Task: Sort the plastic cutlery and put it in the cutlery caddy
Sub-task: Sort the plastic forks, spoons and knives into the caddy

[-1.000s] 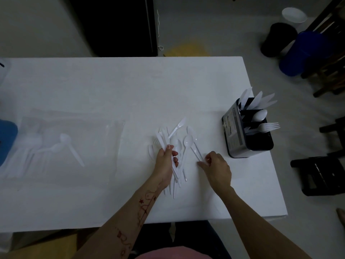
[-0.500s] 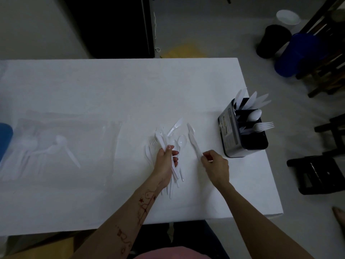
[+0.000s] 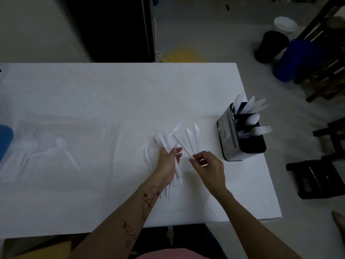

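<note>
Gripping a bundle of white plastic cutlery (image 3: 169, 144), the left hand (image 3: 168, 161) hovers over the table (image 3: 112, 94); the right hand (image 3: 209, 165) pinches one utensil (image 3: 182, 144) near the caddy (image 3: 240, 139).

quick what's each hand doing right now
Left hand: grips a bundle of plastic cutlery.
Right hand: pinches the handle ends of white plastic knives.

We see a white table (image 3: 112, 90). On it: a clear plastic bag (image 3: 61, 150) at left, loose white cutlery (image 3: 192, 139) at centre, a black cutlery caddy (image 3: 240, 139) at right.
</note>
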### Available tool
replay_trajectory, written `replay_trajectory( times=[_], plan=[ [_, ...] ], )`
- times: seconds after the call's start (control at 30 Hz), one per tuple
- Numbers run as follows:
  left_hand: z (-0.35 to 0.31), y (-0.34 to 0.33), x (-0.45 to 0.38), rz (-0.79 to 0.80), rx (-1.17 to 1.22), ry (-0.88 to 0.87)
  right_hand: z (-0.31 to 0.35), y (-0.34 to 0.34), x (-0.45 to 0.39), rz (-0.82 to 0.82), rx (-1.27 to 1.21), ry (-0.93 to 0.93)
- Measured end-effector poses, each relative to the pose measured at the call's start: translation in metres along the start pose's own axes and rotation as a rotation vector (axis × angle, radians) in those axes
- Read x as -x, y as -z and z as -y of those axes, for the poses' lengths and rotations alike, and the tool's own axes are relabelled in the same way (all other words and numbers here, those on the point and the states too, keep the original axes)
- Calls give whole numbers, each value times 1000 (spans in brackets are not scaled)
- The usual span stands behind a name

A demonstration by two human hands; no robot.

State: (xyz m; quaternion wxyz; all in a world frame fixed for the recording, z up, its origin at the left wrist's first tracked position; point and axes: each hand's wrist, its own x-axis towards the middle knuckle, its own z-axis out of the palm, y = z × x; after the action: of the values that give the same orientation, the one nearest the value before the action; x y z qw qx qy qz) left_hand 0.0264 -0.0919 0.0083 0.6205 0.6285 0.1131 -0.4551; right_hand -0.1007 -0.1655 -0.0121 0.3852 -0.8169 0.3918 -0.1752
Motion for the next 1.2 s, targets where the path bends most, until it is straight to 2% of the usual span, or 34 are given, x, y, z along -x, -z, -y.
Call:
replay_trajectory(
  times=[0.1,0.17,0.27,0.37,0.43,0.7,0.8,0.9,1.07,1.13,1.2],
  plan=[
    [-2,-2,-2,62,44,5,7,-5,0,54,15,131],
    [-3,-2,-3,67,62,11,8,-5,0,93,-18,144],
    [-6,-1,-7,6,93,22,3,-6,-3,56,-32,18],
    [-6,-1,-7,-33,77,23,-14,-11,-14,-48,117,-248],
    [-2,-1,-7,-39,42,4,-22,-15,-21,-17,175,-406],
    [11,4,-10,23,-56,2,-27,-23,-33,52,197,-524],
    [11,2,-9,27,-95,-20,-27,-17,-26,25,169,-477],
    [8,-4,-7,28,-99,-50,-21,-11,-14,-12,134,-300],
    [0,-13,-12,-3,-74,-52,-10,-9,0,191,64,89],
    [-2,-14,-12,-3,-63,-69,-10,-9,1,214,39,125],
    [-3,-13,-11,-28,-52,-82,-12,-9,1,200,-6,54]
  ],
)
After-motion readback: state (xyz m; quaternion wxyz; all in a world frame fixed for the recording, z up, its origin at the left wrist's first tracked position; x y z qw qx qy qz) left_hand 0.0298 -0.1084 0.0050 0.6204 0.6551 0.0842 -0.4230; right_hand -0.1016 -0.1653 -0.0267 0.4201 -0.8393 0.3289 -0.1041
